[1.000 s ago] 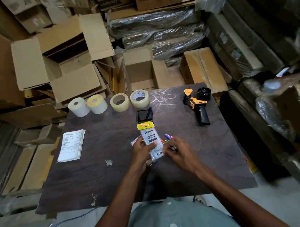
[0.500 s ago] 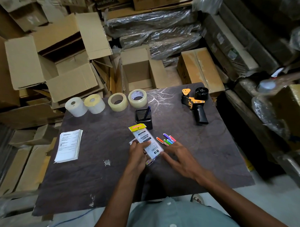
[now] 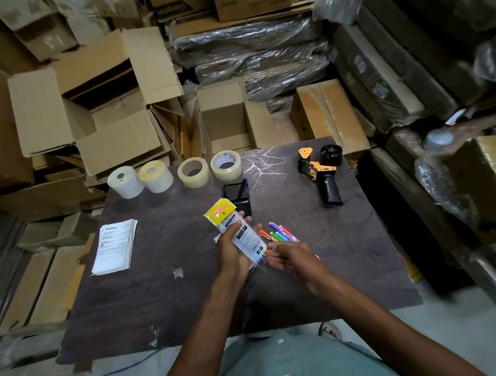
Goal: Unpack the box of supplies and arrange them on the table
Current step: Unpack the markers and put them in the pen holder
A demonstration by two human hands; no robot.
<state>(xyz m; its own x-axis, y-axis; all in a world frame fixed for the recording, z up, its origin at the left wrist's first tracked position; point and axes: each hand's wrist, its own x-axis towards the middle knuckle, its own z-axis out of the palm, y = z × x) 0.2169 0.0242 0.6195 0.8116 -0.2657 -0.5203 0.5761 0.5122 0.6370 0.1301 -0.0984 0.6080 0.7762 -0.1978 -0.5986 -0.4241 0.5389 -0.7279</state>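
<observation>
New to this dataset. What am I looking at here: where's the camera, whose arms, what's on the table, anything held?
There is no robot. A person works with bare hands, and the single wide-angle camera sits on their head, looking forward and down, so the arms enter from the bottom edge.

The left hand has a grip on a clear plastic packet with a yellow header, lifted off the table. The right hand hangs over a few loose coloured pens on the table; its fingers look relaxed and hold nothing.

Along the far edge stand two white paper rolls and two clear tape rolls. A black mesh pen cup stands just beyond the packet, a tape dispenser lies at far right, and a stack of printed sheets lies at left. Cardboard boxes surround the table.
</observation>
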